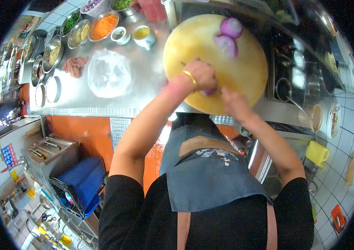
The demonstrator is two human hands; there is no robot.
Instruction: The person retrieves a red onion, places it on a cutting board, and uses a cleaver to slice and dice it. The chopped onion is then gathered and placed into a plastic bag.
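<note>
A round yellow chopping board point(242, 78) lies on the steel counter before me. My left hand point(200, 75), with a gold bangle at the wrist, is bent over a piece of red onion point(208, 92) low on the board, its fingers closed on it. Close beside it, my right hand point(235, 101) is closed in a fist and blurred. A dark tip point(183, 63), seemingly a knife's, shows past my left hand, in line with my right fist; the rest is hidden. Two larger red onion pieces, one rounded point(231, 27) and one with its pale face up point(227, 46), lie at the board's far side.
Left of the board are a clear plastic bag point(109, 73), a brown cloth point(74, 66), a cup of yellow liquid point(141, 32) and a bowl of shredded carrot point(103, 25). Several other food bowls line the back left. Dark steel-edged equipment point(289, 68) stands at the right.
</note>
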